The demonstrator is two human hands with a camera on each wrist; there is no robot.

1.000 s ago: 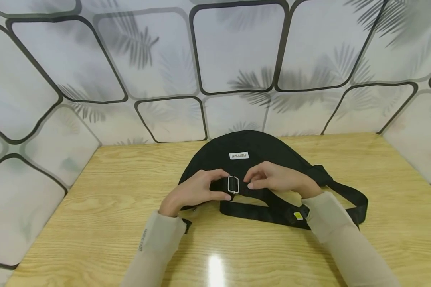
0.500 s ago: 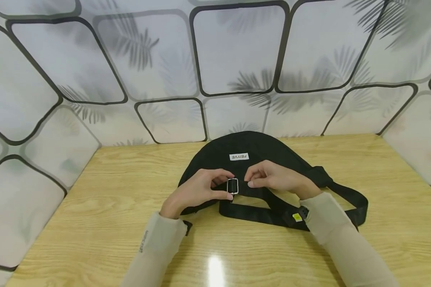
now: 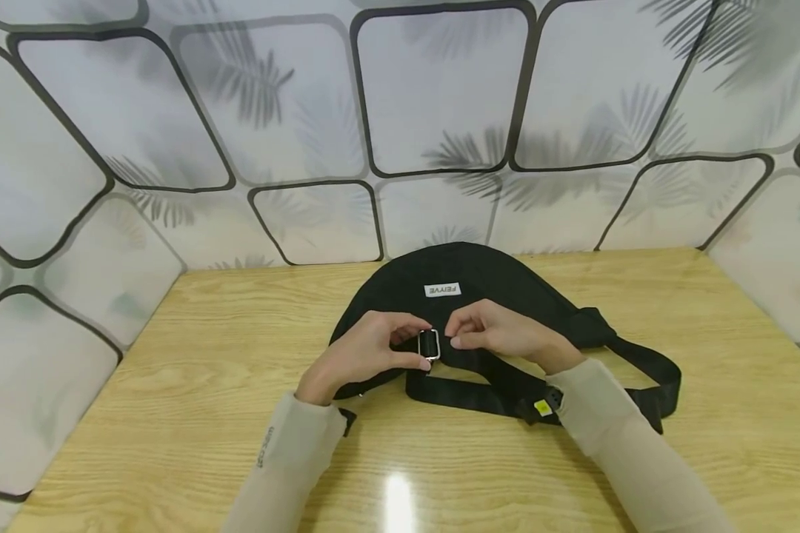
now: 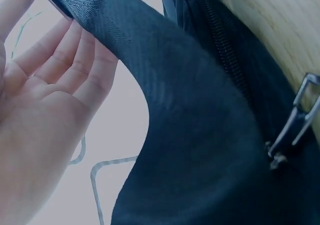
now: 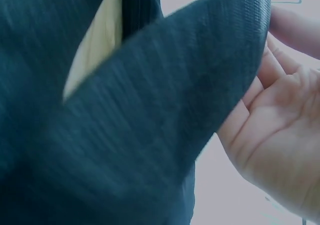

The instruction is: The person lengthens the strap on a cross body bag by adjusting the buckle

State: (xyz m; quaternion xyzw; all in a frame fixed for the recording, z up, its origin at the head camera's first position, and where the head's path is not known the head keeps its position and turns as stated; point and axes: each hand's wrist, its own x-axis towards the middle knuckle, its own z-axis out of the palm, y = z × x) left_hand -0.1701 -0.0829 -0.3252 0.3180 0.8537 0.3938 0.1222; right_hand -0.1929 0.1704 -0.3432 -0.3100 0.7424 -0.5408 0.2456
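Note:
A black sling bag (image 3: 467,270) with a small white label (image 3: 442,290) lies on the table. My left hand (image 3: 367,348) pinches a silver slide buckle (image 3: 438,346) on the bag's strap between thumb and fingers. Just right of it, my right hand (image 3: 507,333) pinches the black strap (image 3: 453,394) by its fingertips, near the buckle. In the right wrist view, a fold of strap (image 5: 200,60) rises to the thumb and fingers and partly hides them. The left wrist view has a zipper (image 4: 220,40) with a metal zipper pull (image 4: 290,127).
The bag's webbing loops out to the right (image 3: 667,381) across the wooden table (image 3: 193,414). A yellow-marked device (image 3: 543,408) is at the right wrist. Patterned fabric panels (image 3: 447,96) stand behind and at both sides.
Both hands and the buckle have shifted slightly left. The strap under the right wrist has moved a little with them. The grips look the same.

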